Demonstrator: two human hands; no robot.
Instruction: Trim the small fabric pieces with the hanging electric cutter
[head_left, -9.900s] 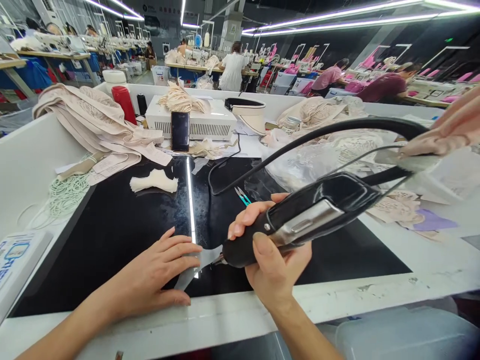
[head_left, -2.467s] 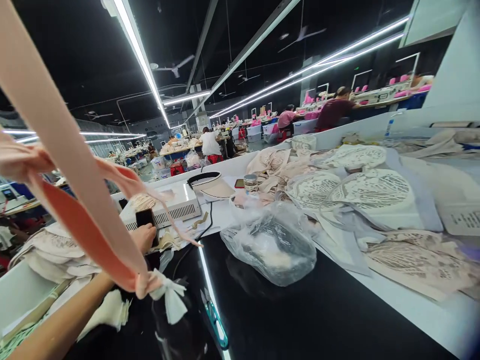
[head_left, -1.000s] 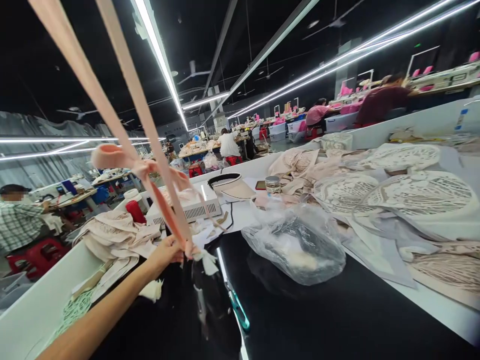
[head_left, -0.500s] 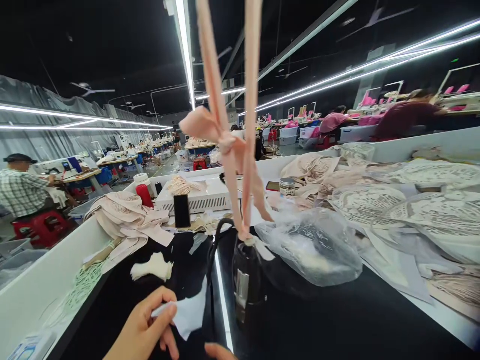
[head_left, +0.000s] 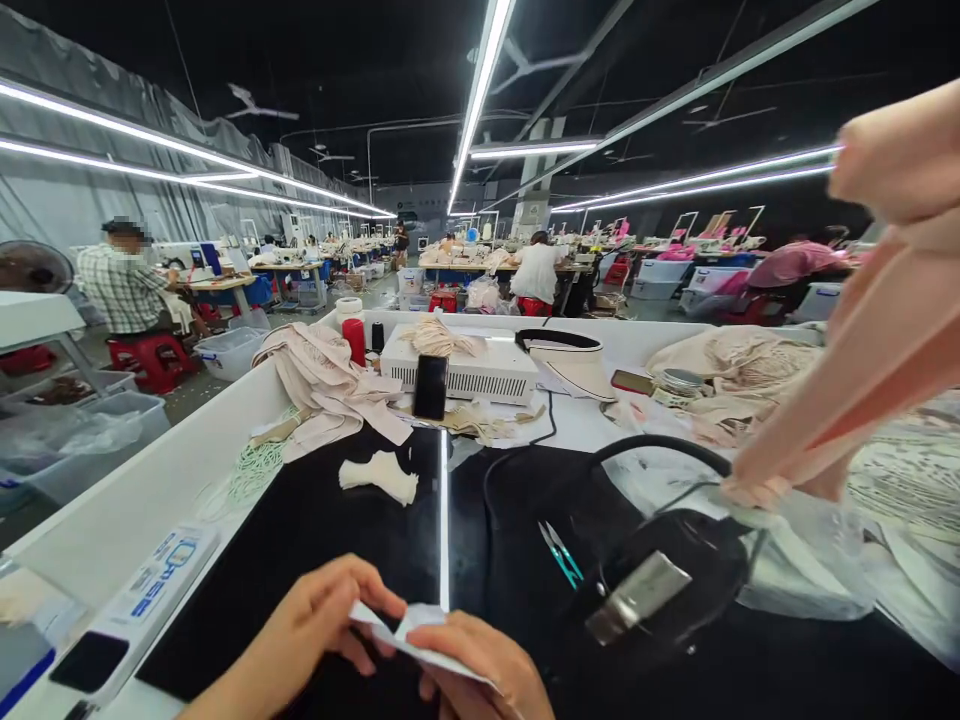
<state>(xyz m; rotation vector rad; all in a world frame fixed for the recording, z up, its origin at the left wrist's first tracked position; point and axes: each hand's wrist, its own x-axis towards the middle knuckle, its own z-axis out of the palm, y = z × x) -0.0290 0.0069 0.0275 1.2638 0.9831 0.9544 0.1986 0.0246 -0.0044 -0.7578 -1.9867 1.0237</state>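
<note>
Low in the middle of the view, my left hand (head_left: 319, 615) pinches one end of a small folded white piece of thin fabric or paper (head_left: 424, 618). My right hand (head_left: 491, 660) grips the other end, its thumb on top. The lower part of the right hand is cut off by the frame. To the right hangs a black tool with a metal plate (head_left: 649, 590), tied to a peach fabric strap (head_left: 832, 370). Thread snips with turquoise handles (head_left: 566, 562) lie beside the tool on the black tabletop (head_left: 300, 570).
A cream bundle (head_left: 379, 477) lies ahead of my hands. Behind it are a phone (head_left: 430, 388), a white vented box (head_left: 495, 382) and a sun visor (head_left: 566, 362). Beige fabric pieces (head_left: 322, 390) lie left; a clear bag (head_left: 810, 560) lies right. People sit at machines beyond.
My right hand has come up and taken hold of the white piece with the left. The view has swung left, so the strap and tool appear farther right, and the snips show.
</note>
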